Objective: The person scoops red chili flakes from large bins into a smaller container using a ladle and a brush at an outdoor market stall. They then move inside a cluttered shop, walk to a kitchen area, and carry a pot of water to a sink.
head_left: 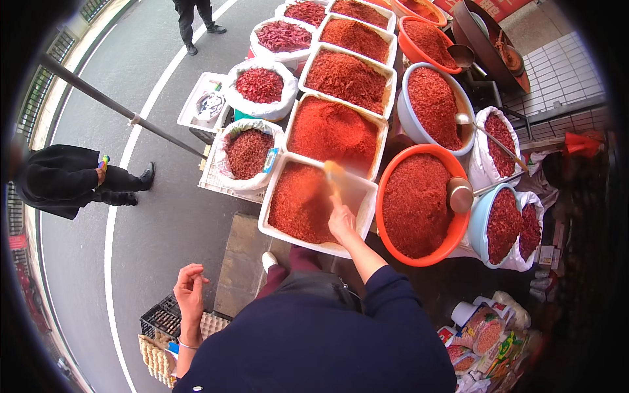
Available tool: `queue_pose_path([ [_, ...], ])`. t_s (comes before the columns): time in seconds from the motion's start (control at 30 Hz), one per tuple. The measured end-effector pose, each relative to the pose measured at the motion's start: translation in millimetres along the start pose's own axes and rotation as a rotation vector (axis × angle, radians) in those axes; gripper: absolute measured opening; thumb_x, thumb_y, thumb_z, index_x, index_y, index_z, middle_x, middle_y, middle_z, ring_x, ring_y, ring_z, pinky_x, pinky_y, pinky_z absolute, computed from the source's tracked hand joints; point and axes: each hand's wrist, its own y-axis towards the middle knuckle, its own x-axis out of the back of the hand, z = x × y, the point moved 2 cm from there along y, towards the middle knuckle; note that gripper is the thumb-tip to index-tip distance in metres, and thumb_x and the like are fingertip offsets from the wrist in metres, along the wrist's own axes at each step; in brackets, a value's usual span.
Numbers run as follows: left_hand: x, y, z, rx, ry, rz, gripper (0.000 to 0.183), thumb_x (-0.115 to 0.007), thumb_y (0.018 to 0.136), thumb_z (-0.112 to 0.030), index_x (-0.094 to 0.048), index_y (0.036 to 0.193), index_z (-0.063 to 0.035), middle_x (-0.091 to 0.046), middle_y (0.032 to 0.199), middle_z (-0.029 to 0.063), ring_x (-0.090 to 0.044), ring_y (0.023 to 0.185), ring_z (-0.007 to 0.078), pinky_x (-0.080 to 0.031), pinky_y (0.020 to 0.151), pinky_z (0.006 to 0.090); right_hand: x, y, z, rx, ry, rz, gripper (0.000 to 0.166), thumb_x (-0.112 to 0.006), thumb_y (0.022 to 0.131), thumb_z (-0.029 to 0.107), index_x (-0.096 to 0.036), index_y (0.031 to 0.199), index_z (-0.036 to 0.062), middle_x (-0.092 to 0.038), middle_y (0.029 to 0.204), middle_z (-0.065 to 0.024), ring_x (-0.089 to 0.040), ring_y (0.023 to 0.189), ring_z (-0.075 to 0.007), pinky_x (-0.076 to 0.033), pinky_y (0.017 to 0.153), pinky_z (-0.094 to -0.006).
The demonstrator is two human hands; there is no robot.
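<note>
My right hand (342, 221) grips the handle of a yellowish hand tool (334, 173). Motion blurs its head, so its exact kind cannot be told. The tool is above the nearest white plastic tub (268, 223), where ground red chili (300, 204) is heaped mostly on the left and the bare right side shows red dust. Just beyond stands another white tub with a mound of brighter chili powder (334, 130). Low on the left, away from the goods, my left hand (190, 284) is raised with bent fingers and nothing in it; a bracelet circles the wrist.
An orange basin (385, 236) of chili flakes, with a metal ladle (460, 194), stands close on the right. Sacks of dried chili (249, 153) line the left side. A metal pole (113, 110) slants across the roadside. Two people stand on the road. Egg trays (157, 356) lie behind my left hand.
</note>
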Motion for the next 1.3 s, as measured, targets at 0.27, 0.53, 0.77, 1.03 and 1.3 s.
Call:
queue_pose_path([
  [0.27,-9,13,-13,-0.038,0.031,0.086,0.016,-0.048,0.088,0.007,-0.059,0.098,0.0003,-0.054,0.108,0.0087,-0.055,0.080,0.0095,-0.049,0.070,0.0231,37,-62,-59,-0.352,-0.135,0.212,0.043,-0.043,0.086,0.011,-0.044,0.128,0.0152,-0.059,0.105,-0.0254,-0.058,0.098,-0.0394,-0.045,0.083,-0.0483],
  [0.53,-7,15,-6,-0.073,-0.004,0.136,0.016,-0.048,0.088,0.006,-0.059,0.098,0.0001,-0.054,0.107,0.0075,-0.055,0.081,0.0093,-0.049,0.070,0.0232,23,-144,-99,-0.297,0.384,0.227,0.040,-0.050,0.083,0.003,-0.052,0.123,0.0091,-0.061,0.112,-0.0168,-0.057,0.107,-0.0219,-0.042,0.090,-0.0298],
  [0.77,-4,16,13,-0.075,0.007,0.183,0.017,-0.047,0.088,0.006,-0.060,0.098,-0.0001,-0.055,0.105,0.0064,-0.054,0.080,0.0091,-0.049,0.071,0.0238,12,-170,-111,-0.624,0.541,0.238,0.038,-0.048,0.086,0.005,-0.055,0.122,0.0127,-0.051,0.062,-0.0037,-0.045,0.041,-0.0109,-0.038,0.037,-0.0274],
  [1.03,52,-15,111,0.190,0.253,0.117,0.016,-0.049,0.085,0.003,-0.059,0.097,-0.0011,-0.059,0.079,0.0015,-0.055,0.067,0.0077,-0.049,0.066,0.0224,7,-152,-34,-0.310,0.732,0.479,0.039,-0.051,0.085,0.006,-0.056,0.122,0.0161,-0.051,0.063,-0.0003,-0.043,0.042,-0.0070,-0.039,0.039,-0.0224],
  [1.3,102,-66,179,0.309,0.396,0.052,0.016,-0.051,0.083,-0.002,-0.061,0.094,0.0001,-0.063,0.079,0.0068,-0.061,0.064,0.0120,-0.049,0.061,0.0251,-45,-93,25,-0.014,0.072,0.809,0.039,-0.054,0.078,0.004,-0.060,0.116,0.0143,-0.065,0.097,-0.0109,-0.059,0.092,-0.0179,-0.045,0.080,-0.0295],
])
